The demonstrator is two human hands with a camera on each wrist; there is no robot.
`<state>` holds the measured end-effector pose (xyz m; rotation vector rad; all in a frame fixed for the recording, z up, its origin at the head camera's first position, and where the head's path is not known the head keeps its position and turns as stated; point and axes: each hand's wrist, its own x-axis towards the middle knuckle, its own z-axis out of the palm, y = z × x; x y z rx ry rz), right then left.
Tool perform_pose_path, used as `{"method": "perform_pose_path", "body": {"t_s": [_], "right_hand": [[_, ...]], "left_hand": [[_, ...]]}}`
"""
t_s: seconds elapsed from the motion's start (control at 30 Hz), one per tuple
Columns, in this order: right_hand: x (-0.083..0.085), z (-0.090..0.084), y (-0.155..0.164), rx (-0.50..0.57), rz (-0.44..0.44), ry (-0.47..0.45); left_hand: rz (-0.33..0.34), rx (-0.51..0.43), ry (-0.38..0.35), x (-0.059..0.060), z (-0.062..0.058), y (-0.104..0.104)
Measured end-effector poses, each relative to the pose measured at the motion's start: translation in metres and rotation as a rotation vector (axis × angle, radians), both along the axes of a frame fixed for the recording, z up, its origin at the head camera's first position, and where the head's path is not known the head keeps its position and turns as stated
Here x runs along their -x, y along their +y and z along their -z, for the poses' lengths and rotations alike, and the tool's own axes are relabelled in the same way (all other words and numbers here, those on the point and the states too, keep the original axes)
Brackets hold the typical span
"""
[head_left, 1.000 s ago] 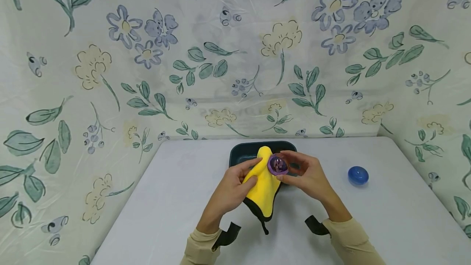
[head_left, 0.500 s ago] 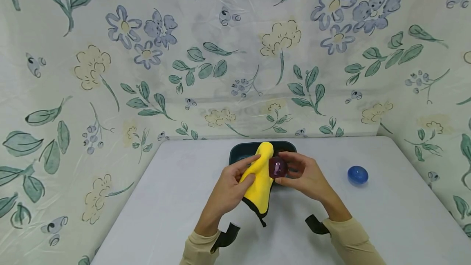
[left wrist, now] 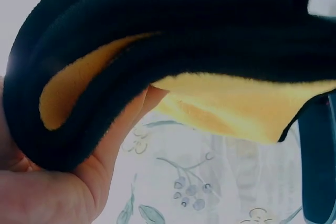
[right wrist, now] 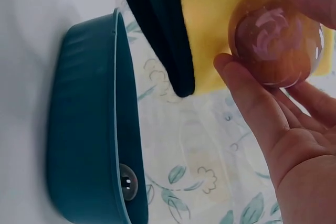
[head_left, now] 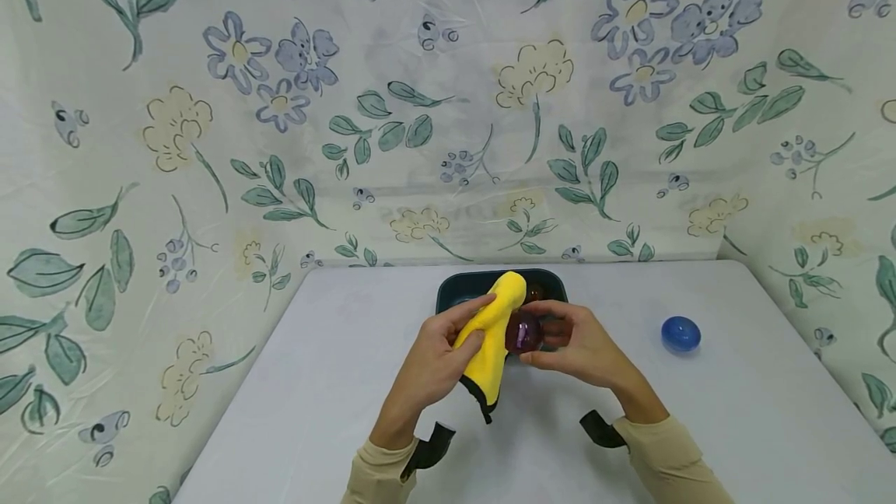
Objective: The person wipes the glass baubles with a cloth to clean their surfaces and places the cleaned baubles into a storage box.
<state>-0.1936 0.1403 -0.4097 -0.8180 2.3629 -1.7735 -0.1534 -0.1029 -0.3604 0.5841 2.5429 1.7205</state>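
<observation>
Floral sheeting [head_left: 392, 177] backs a white table [head_left: 280, 411]. Left hand [head_left: 439, 360] pinches a yellow cloth [head_left: 495, 337]; the tray [right wrist: 81, 124] behind holds one ball [head_left: 535, 292]. Beside the cloth, a purple ball [head_left: 523, 333], seemingly mid-wipe, is gripped by the right hand [head_left: 581, 342]; a blue ball [head_left: 680, 334] remains outside.

Purple ball [head_left: 524, 332] lowered, seemingly turned, yellow cloth [head_left: 491, 350] tilted more
</observation>
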Motion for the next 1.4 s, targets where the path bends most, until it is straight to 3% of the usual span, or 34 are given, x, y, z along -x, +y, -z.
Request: {"method": "perform_pose_path", "body": {"t_s": [0.53,1.4], "right_hand": [[-0.0067,-0.0042,-0.0058,0.016,-0.064,0.006],[-0.0065,-0.0040,-0.0048,0.050,-0.010,0.067]], "left_hand": [[-0.011,0.073,-0.010,0.0057,0.0036,-0.0002],[0.040,0.137,-0.119,0.0090,0.0078,-0.0012]]}}
